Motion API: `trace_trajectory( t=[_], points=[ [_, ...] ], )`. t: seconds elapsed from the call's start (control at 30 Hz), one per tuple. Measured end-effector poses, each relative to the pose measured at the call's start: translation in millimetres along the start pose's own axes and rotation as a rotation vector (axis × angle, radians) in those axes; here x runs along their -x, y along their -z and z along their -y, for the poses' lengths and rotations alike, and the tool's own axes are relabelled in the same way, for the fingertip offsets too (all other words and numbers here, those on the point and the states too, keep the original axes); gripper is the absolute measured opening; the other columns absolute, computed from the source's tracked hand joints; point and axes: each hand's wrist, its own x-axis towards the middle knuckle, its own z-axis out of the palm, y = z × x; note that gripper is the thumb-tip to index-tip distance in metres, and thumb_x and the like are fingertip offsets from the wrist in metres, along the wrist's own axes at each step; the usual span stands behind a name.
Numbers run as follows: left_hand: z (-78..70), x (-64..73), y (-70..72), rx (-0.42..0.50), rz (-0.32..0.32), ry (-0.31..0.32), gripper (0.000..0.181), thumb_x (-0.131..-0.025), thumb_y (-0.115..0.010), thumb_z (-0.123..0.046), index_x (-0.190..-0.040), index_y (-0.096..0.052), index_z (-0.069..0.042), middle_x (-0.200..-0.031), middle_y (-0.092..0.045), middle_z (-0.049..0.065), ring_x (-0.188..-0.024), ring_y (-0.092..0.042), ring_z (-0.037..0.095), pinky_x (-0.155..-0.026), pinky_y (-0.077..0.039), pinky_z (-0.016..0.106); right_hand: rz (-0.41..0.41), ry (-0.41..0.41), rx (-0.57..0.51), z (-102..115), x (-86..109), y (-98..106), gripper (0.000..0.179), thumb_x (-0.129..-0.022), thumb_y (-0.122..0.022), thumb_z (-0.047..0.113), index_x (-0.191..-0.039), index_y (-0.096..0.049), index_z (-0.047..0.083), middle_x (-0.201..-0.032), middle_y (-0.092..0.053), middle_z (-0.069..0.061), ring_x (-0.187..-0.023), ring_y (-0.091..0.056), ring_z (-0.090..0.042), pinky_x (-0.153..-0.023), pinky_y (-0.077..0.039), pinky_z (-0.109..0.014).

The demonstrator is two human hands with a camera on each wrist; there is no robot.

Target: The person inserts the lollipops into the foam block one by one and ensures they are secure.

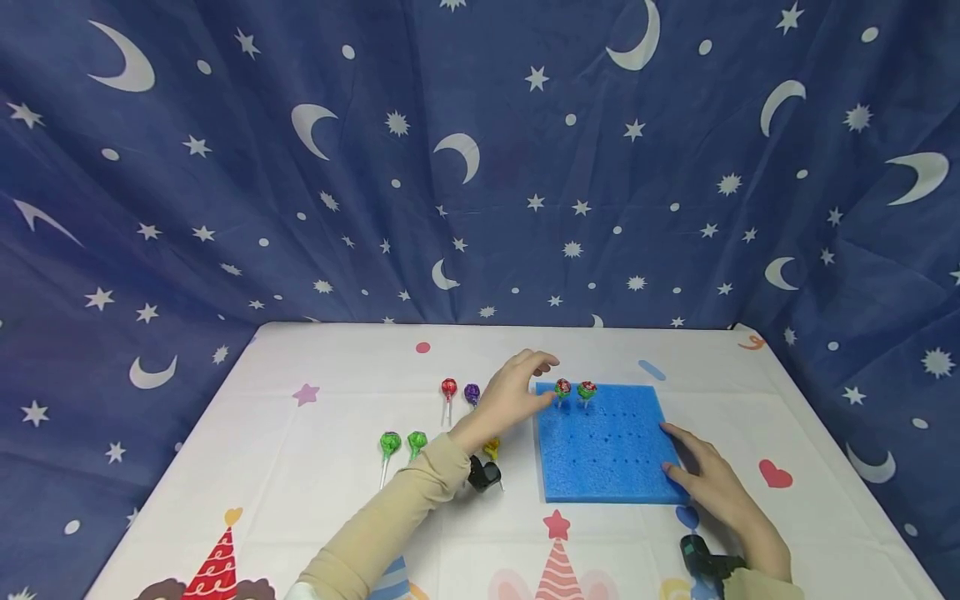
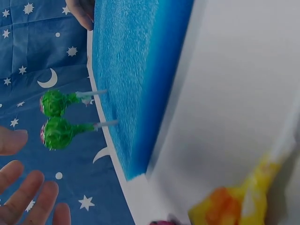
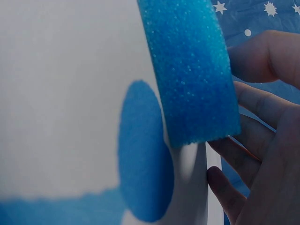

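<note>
Closest in, the right hand [image 1: 708, 479] rests against the right edge of the blue foam board [image 1: 615, 487], thumb and fingers a little apart, seemingly steadying it on the white worktop [image 1: 360, 358]. A bit deeper, left of the board, there's a yellow lollipop [image 1: 492, 448] beside the left sleeve [image 1: 405, 508], and farther left lie two green lollipops [image 1: 390, 442]. Now across comes the left hand [image 1: 512, 396], fingers spread, nothing between them! Beyond its wrist lie a purple lollipop [image 1: 472, 393] and a red lollipop [image 1: 448, 387]. And here's the action: two standing lollipops [image 1: 562, 388], upright side by side at the board's far left corner, thumb just beside the left one but not touching. I'd call this the planting step, that one apparently set. The next move calls for pinching a loose lollipop and lining its stick up with a free hole [image 1: 607, 438]. Behind it all, the starry curtain [image 1: 495, 279].
</note>
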Motion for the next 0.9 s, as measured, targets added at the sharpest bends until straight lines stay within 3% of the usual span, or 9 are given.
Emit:
trace_trajectory(
  t=[0.2,0.43,0.63,0.9],
  points=[
    [9.4,5.6,11.4,0.011,-0.01,0.009,0.042,-0.086,-0.07,-0.018,-0.126,-0.058,-0.014,-0.117,-0.063,0.008,-0.109,-0.06,0.022,-0.091,-0.05,0.038,0.006,-0.008,-0.002,0.1,0.4,0.7,0.065,-0.092,-0.058,0.028,-0.149,-0.031,0.009,-0.151,-0.028,-0.03,-0.134,-0.023,-0.06,-0.098,-0.023,-0.077],
    [28.7,10.0,24.8,-0.036,-0.061,0.026,0.036,-0.087,-0.068,-0.019,-0.122,-0.06,-0.014,-0.112,-0.063,0.005,-0.104,-0.062,0.02,-0.087,-0.052,0.035,0.019,-0.017,-0.005,1.6,-1.1,2.2,0.066,-0.093,-0.057,0.03,-0.15,-0.029,0.009,-0.152,-0.027,-0.03,-0.135,-0.023,-0.06,-0.098,-0.024,-0.077],
    [43.3,15.1,38.4,-0.012,-0.064,0.076,0.035,-0.089,-0.066,-0.018,-0.122,-0.06,-0.011,-0.113,-0.063,0.01,-0.106,-0.061,0.025,-0.09,-0.05,0.041,0.02,-0.024,-0.005,2.5,-0.8,2.2,0.066,-0.093,-0.057,0.029,-0.15,-0.029,0.01,-0.152,-0.027,-0.03,-0.135,-0.022,-0.06,-0.098,-0.023,-0.077],
    [61.0,17.0,49.3,-0.049,-0.076,0.143,0.03,-0.087,-0.067,-0.016,-0.117,-0.063,-0.01,-0.11,-0.064,0.01,-0.103,-0.063,0.027,-0.087,-0.051,0.04,0.023,-0.027,-0.013,2.1,1.1,1.2,0.066,-0.093,-0.057,0.029,-0.15,-0.029,0.01,-0.152,-0.027,-0.03,-0.135,-0.022,-0.059,-0.098,-0.023,-0.077]
  ],
)
